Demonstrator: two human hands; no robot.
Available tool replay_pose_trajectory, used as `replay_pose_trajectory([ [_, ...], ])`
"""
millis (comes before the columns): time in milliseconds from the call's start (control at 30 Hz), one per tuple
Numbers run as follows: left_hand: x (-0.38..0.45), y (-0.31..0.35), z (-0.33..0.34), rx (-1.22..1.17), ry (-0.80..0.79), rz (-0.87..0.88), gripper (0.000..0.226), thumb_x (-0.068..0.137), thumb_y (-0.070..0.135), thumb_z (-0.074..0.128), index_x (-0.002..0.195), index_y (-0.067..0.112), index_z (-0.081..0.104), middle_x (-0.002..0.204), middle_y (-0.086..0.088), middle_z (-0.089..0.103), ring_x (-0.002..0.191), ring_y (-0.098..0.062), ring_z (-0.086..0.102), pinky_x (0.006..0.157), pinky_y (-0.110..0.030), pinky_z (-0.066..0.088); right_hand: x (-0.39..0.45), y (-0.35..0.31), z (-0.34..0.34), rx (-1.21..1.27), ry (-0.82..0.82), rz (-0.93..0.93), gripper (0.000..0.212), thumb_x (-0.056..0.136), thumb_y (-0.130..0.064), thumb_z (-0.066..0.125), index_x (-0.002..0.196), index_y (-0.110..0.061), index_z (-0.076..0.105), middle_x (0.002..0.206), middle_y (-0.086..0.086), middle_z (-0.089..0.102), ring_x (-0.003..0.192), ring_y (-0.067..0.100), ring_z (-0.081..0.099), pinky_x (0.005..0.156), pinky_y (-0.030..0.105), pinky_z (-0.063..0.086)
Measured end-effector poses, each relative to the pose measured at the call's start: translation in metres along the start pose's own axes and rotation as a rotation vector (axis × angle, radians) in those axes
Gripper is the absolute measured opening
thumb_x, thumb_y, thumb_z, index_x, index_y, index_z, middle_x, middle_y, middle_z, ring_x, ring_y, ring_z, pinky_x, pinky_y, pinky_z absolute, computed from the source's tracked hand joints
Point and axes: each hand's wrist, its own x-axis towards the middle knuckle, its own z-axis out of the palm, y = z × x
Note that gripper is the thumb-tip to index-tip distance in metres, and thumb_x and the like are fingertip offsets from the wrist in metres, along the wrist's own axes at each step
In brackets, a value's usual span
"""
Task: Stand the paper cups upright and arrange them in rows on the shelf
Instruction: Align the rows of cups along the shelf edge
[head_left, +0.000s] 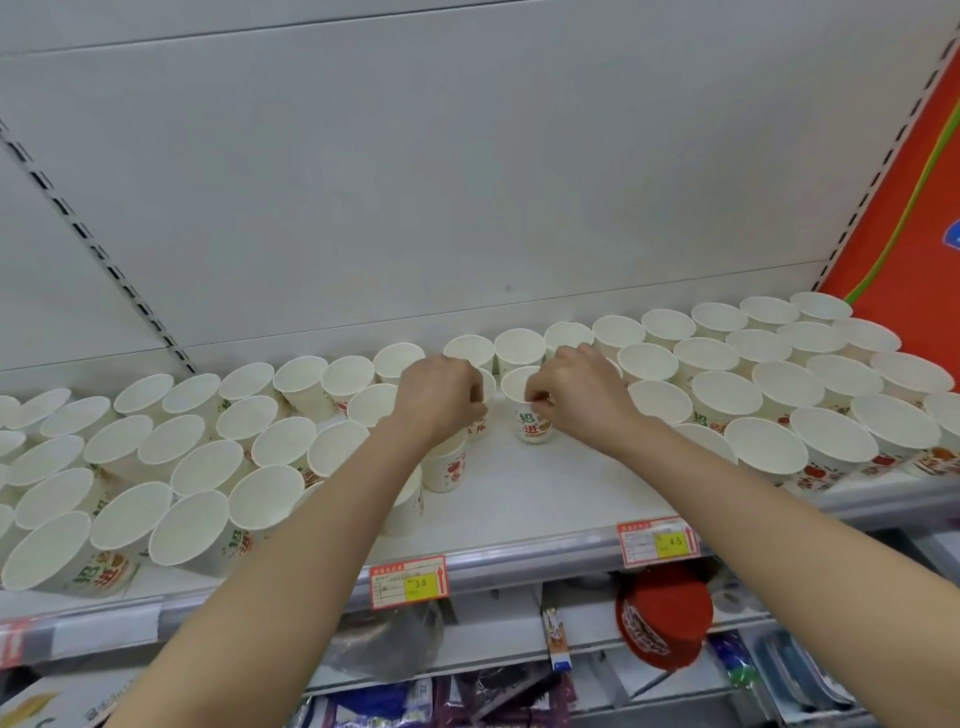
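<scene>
On the white shelf (545, 499), a printed paper cup (531, 408) stands upright in a bare gap, and both hands meet around it. The right hand (584, 395) pinches its near rim with curled fingers. Just left of that cup, the left hand (441, 397) curls its fingers on the rim of a neighbouring cup (480, 410), mostly hidden behind the hand. Left and right of the printed cup, upright white cups (826, 441) crowd the shelf in rows, and one row runs behind it along the back panel. Below it, on the shelf's front edge, sit two red and yellow price tags (409, 581).
</scene>
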Motion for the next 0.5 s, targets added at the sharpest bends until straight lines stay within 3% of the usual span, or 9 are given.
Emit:
replay_pose_trajectory([
  [333,-0.007,-0.009,-0.004,-0.161,-0.023,-0.026,0.015,0.078,0.034,0.076,0.092,0.028,0.074,0.093,0.011,0.070,0.090,-0.011,0.062,0.071,-0.028,0.049,0.007,0.008,0.018,-0.010,0.050,-0.011,0.008,0.074,-0.009,0.065,0.074,-0.017,0.069,0.070,0.001,0.065,0.077,0.026,0.053,0.069,0.036,0.034],
  [500,-0.017,-0.011,-0.010,-0.320,0.033,-0.138,0.014,0.080,0.036,0.073,0.093,0.031,0.073,0.090,0.015,0.069,0.087,-0.007,0.062,0.071,-0.028,0.049,-0.001,0.001,0.021,0.168,0.292,-0.038,0.016,0.067,-0.016,0.080,0.079,-0.016,0.070,0.074,-0.001,0.066,0.073,0.027,0.056,0.068,0.035,0.041],
])
